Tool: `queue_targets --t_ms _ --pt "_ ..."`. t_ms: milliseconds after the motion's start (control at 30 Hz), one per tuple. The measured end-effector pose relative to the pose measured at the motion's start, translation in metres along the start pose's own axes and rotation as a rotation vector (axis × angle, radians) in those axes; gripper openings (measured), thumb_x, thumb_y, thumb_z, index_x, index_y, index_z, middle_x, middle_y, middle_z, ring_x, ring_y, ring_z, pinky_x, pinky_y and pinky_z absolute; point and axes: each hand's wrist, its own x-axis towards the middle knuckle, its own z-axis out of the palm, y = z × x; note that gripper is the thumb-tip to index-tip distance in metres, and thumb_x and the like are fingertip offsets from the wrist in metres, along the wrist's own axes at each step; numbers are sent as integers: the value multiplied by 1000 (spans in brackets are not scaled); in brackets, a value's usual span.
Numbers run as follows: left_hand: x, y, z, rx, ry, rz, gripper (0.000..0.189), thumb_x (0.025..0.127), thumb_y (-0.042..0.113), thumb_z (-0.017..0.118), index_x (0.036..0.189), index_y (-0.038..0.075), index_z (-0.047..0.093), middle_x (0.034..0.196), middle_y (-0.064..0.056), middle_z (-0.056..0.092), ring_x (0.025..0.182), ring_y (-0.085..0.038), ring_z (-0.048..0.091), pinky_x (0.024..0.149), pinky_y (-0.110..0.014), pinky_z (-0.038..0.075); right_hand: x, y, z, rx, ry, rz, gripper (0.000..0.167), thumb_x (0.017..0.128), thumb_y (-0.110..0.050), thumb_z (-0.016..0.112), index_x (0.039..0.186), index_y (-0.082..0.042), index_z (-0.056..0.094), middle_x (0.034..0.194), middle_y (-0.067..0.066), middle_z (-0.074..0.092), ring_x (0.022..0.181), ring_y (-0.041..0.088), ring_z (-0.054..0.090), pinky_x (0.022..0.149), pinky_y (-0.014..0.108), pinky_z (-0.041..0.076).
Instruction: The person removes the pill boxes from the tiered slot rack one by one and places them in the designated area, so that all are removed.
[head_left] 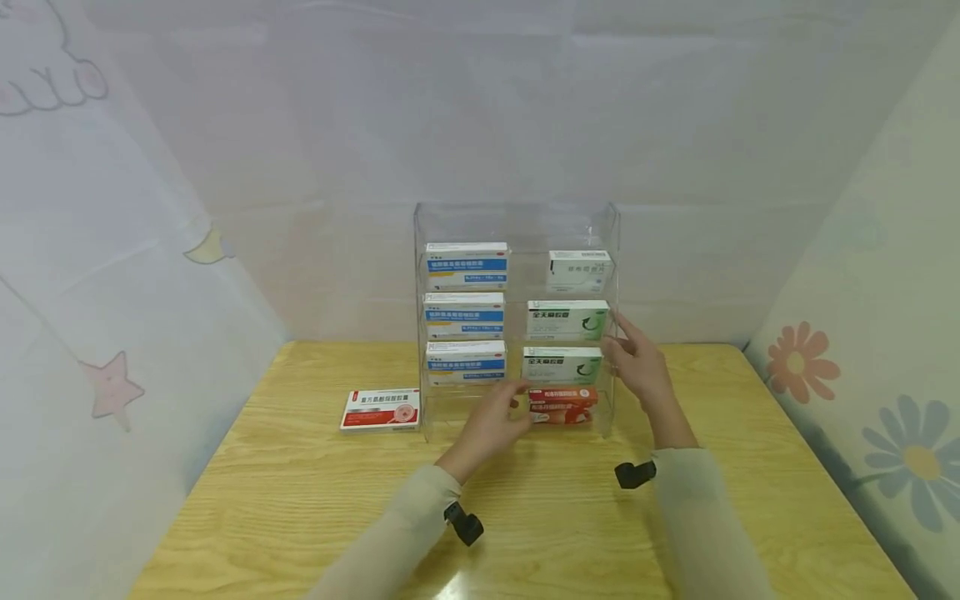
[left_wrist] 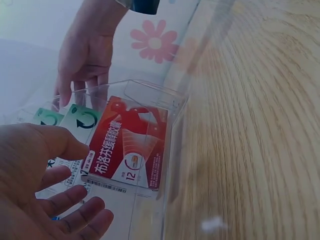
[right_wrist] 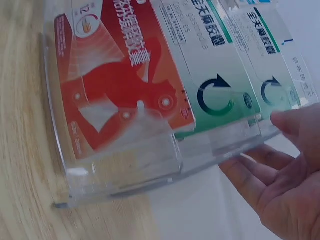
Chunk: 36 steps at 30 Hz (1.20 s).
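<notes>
A clear acrylic display rack (head_left: 517, 221) stands on the table, holding medicine boxes in tiers. In its bottom tier lies a red medicine box (head_left: 562, 406), with my left hand (head_left: 491, 425) at its left end. Seen from the left wrist, that hand's thumb reaches the box's corner while the other fingers (left_wrist: 75, 207) spread loosely apart, gripping nothing. My right hand (head_left: 641, 367) holds the rack's right side edge, thumb toward the front and fingers along the outside. Beside it sit two green-and-white boxes (head_left: 567, 321), one above the other.
Several blue-and-white boxes (head_left: 467, 317) fill the rack's left column. A white-and-green box (head_left: 580, 272) sits at upper right. A red-and-white box (head_left: 381, 410) lies on the wooden table (head_left: 300, 500) left of the rack. Patterned cloth (head_left: 360, 125) hangs behind.
</notes>
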Motion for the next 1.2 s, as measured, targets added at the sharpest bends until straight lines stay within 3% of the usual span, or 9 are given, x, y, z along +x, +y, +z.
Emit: queue_targets --t_ms 233,433,600,767,1000,1200 --pt "4 3 8 23 -16 -5 54 92 16 72 143 14 55 137 -9 58 115 -30 63 90 -40 57 -3 -8 8 -124 162 51 50 105 -36 53 153 -33 44 132 18 66 97 29 73 77 30 61" --pt "8 5 10 17 -24 -35 54 92 17 73 143 17 56 139 -7 58 117 -27 62 90 -39 57 -4 -9 9 -126 215 80 49 104 -35 54 152 -31 48 133 18 65 104 33 71 84 39 60" --pt "12 3 12 -16 -2 -49 53 90 15 74 141 17 58 136 -6 59 116 -27 62 89 -39 57 -4 -6 8 -116 207 72 49 104 -35 55 151 -30 49 132 19 66 109 33 69 82 36 60" --pt "14 2 16 21 36 -25 51 90 14 76 138 15 61 133 -7 60 112 -25 63 88 -37 57 -6 -7 7 -64 160 85 50 104 -35 54 154 -31 45 134 19 64 105 30 69 79 28 60" --pt "15 3 28 110 70 19 40 88 18 81 126 16 68 138 -6 58 106 -20 65 85 -32 57 -7 -8 7 -85 118 109 53 105 -38 53 156 -35 38 142 18 58 118 36 64 95 46 56" --pt "16 3 30 72 72 33 33 90 16 79 122 16 70 129 -2 64 109 -18 64 92 -34 56 -7 -9 9 -95 100 124 55 104 -42 52 157 -38 35 146 17 55 123 38 61 101 52 52"
